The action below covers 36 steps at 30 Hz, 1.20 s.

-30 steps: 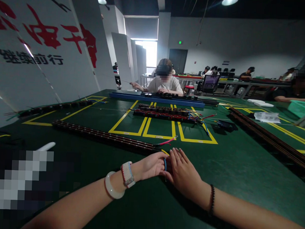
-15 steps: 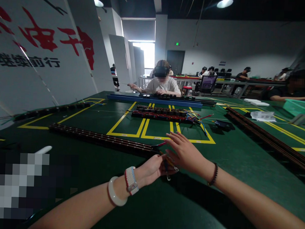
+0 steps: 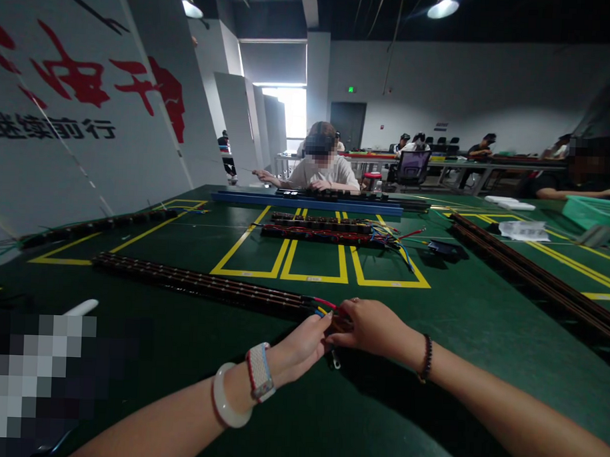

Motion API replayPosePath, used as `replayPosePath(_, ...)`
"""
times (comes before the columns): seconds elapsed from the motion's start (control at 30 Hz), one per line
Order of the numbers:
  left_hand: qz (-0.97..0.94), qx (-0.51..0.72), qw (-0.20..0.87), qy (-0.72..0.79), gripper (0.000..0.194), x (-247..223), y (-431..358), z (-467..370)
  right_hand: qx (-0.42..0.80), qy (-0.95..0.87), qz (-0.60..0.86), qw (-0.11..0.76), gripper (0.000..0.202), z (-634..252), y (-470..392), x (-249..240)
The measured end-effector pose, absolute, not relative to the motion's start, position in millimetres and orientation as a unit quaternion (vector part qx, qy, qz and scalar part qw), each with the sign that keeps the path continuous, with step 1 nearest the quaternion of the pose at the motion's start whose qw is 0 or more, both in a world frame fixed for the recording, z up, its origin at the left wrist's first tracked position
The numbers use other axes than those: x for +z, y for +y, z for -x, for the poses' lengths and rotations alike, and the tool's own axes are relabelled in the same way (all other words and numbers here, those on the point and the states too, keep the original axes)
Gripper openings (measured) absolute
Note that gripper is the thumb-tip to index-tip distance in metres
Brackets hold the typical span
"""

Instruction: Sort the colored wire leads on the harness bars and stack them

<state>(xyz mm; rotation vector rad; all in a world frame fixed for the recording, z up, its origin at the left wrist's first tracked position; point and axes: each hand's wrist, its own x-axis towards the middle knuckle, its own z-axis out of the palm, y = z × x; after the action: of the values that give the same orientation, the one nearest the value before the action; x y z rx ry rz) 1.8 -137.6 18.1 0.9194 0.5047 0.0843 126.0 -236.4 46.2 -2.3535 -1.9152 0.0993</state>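
A long dark bar with brown strips (image 3: 198, 283) lies slantwise on the green table, its right end by my hands. From that end come coloured wires: a red wire (image 3: 325, 302), a yellow wire (image 3: 323, 312) and a blue one. My left hand (image 3: 305, 345), with watch and white bangle, is closed around the wires just past the bar's end. Close against it, my right hand (image 3: 374, 327) has its fingers curled over the wires farther along; its fingertips are partly hidden. Below the hands a metal ring terminal (image 3: 336, 361) pokes out.
Beyond the bar, wired bar assemblies (image 3: 325, 236) lie among yellow tape outlines. A small black part (image 3: 444, 249) sits to their right. Long brown bars (image 3: 523, 283) and a green basket (image 3: 595, 215) are at the right. A person (image 3: 321, 166) works across the table.
My right hand, spread above the wires before, has come down and its fingers have closed on them beside my left hand. My left hand keeps its hold.
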Motion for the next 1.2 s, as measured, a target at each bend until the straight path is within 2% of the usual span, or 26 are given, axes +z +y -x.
replayPosePath(0.1,-0.432,0.037,0.874,0.221,0.018,21,-139,0,0.012,-0.613,0.789,0.039,0.041,-119,-239,43)
replayPosePath(0.37,-0.426,0.008,0.882,0.203,0.018,18,-135,2,0.013,-0.582,0.813,-0.011,0.048,-105,-242,43)
replayPosePath(0.5,-0.39,-0.012,0.907,0.161,0.022,20,-133,2,0.083,-0.571,0.816,0.028,0.039,-108,-240,43)
replayPosePath(0.7,-0.411,0.028,0.895,0.172,0.012,19,-136,1,0.141,-0.573,0.801,0.104,0.019,-106,-241,39)
replayPosePath(1.0,-0.415,0.029,0.889,0.191,0.013,14,-139,1,0.02,-0.597,0.802,0.011,0.019,-95,-243,48)
replayPosePath(1.2,-0.412,-0.005,0.896,0.164,0.017,16,-136,2,-0.064,-0.638,0.767,-0.037,0.022,-95,-243,36)
